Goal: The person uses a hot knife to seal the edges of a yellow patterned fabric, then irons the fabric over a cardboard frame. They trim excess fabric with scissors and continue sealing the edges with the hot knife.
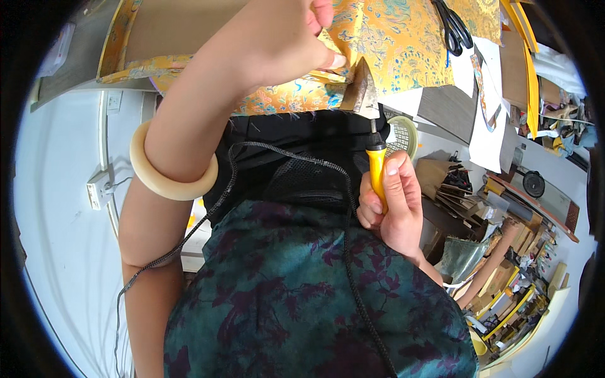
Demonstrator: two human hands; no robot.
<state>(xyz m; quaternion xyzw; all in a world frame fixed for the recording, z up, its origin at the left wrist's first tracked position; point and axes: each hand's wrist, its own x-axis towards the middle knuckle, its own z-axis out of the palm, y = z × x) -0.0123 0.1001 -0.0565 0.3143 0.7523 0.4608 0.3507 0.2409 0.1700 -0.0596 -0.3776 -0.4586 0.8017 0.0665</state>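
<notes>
My right hand (pixel 394 198) is closed round the yellow handle of a small electric iron (pixel 376 170). Its wedge-shaped metal head points away from me and lies against the edge of gold brocade fabric (pixel 409 63) patterned in blue and red. With thumb and fingers, my left hand (pixel 302 44) pinches a folded edge of this brocade, just left of the iron's head. Part of that grip is hidden behind the hand. Beside my left forearm, a brown board (pixel 176 28) is bordered by the same brocade. Frayed threads hang from the fabric's near edge.
Black-handled scissors (pixel 455 28) lie on the brocade at the far right. White paper (pixel 488 135) hangs over the table edge. A braided cord (pixel 277 150) loops across my front. Below the table is a green basket (pixel 406 132); boards and scraps (pixel 504 277) crowd the right side.
</notes>
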